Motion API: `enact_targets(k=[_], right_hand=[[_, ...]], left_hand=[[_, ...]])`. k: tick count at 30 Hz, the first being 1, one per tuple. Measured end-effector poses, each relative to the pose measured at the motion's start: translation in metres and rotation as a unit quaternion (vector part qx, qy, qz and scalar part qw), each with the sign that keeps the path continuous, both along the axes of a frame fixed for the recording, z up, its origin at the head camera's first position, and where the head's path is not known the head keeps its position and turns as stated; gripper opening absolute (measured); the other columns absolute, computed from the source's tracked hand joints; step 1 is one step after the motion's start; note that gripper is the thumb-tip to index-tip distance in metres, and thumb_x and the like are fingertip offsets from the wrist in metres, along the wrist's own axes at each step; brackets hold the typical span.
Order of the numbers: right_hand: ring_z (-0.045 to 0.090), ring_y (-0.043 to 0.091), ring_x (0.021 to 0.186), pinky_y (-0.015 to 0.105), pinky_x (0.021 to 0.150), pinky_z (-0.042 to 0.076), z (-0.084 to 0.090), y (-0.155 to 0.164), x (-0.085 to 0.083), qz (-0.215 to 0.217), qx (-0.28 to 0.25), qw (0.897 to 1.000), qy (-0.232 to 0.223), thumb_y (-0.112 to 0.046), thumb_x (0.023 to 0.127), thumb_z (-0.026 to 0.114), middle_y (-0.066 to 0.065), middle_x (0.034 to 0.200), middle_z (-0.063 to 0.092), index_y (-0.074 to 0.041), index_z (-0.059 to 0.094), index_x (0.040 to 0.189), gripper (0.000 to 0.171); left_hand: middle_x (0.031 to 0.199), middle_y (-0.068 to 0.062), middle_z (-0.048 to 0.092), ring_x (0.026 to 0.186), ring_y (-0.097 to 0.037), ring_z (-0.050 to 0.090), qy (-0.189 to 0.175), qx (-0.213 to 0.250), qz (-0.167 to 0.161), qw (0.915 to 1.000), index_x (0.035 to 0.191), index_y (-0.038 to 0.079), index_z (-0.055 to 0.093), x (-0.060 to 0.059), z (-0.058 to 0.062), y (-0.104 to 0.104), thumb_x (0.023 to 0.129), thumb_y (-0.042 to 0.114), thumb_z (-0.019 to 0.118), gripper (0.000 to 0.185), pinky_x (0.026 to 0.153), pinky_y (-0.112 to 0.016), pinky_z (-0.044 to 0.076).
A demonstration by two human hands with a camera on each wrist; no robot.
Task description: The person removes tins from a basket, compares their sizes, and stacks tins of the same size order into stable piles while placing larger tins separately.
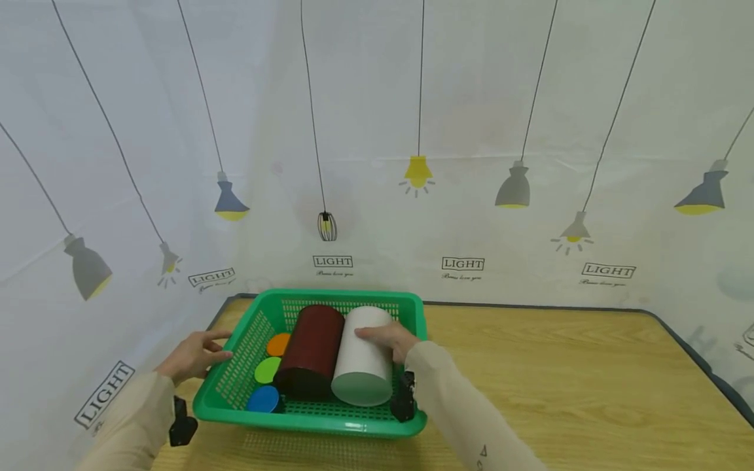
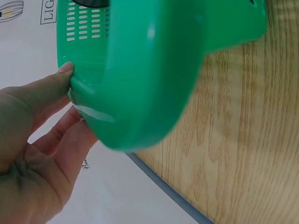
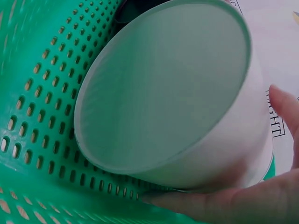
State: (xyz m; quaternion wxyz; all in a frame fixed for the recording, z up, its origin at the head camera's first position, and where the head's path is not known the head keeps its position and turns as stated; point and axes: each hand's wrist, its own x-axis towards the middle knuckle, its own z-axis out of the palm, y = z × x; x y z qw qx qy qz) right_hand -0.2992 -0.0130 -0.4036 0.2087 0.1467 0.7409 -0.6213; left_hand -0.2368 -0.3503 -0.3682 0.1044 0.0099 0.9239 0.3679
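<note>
A green plastic basket (image 1: 277, 422) with slotted walls stands on the table. My left hand (image 1: 191, 356) pinches its left rim, thumb and fingers on either side of the edge in the left wrist view. Inside lie a dark red cylinder (image 1: 312, 347) and, alongside it, a white cylinder (image 1: 358, 356), both on their sides. My right hand (image 1: 391, 337) grips the white cylinder, one finger stretched across its top. In the right wrist view its flat end (image 3: 163, 88) faces the camera, and the thumb (image 3: 187, 205) lies between it and the basket wall.
Left of the red cylinder in the basket are an orange round piece (image 1: 278, 344), a lime green one (image 1: 268, 370) and a blue one (image 1: 263, 399). The wooden table (image 1: 559, 379) extends to the right. A white curtain printed with lamps (image 1: 377, 275) hangs behind.
</note>
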Motion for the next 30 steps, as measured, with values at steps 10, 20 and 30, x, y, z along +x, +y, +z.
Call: enact_targets(k=[10, 20, 30], right_hand=[[0.040, 0.046, 0.108, 0.066, 0.086, 0.025, 0.000, 0.000, -0.003, 0.023, 0.006, 1.000, 0.008, -0.036, 0.070, 0.074, 0.027, 0.115, 0.042, 0.003, 0.024, 0.131, 0.088], [0.045, 0.042, 0.104, 0.065, 0.082, 0.031, -0.005, 0.000, 0.001, 0.036, 0.015, 0.999, 0.015, -0.035, 0.071, 0.073, 0.024, 0.109, 0.046, 0.005, 0.028, 0.127, 0.082], [0.045, 0.044, 0.103, 0.065, 0.081, 0.032, -0.003, 0.002, 0.004, 0.035, 0.014, 0.999, 0.013, -0.039, 0.070, 0.073, 0.025, 0.109, 0.047, 0.006, 0.030, 0.127, 0.084]], left_hand=[[0.100, -0.028, 0.050, 0.083, -0.030, 0.056, 0.009, -0.010, 0.003, 0.9999, 0.129, -0.013, 0.033, -0.003, 0.005, 0.002, 0.085, 0.011, 0.059, 0.056, 0.063, -0.043, 0.050], [0.098, -0.024, 0.052, 0.079, -0.024, 0.056, 0.008, 0.003, 0.019, 0.9998, 0.129, -0.012, 0.035, 0.001, -0.004, 0.003, 0.084, 0.009, 0.059, 0.055, 0.063, -0.042, 0.050], [0.097, -0.024, 0.052, 0.079, -0.025, 0.057, 0.006, -0.001, 0.019, 0.9998, 0.128, -0.012, 0.035, -0.003, -0.005, 0.001, 0.084, 0.011, 0.060, 0.056, 0.063, -0.042, 0.050]])
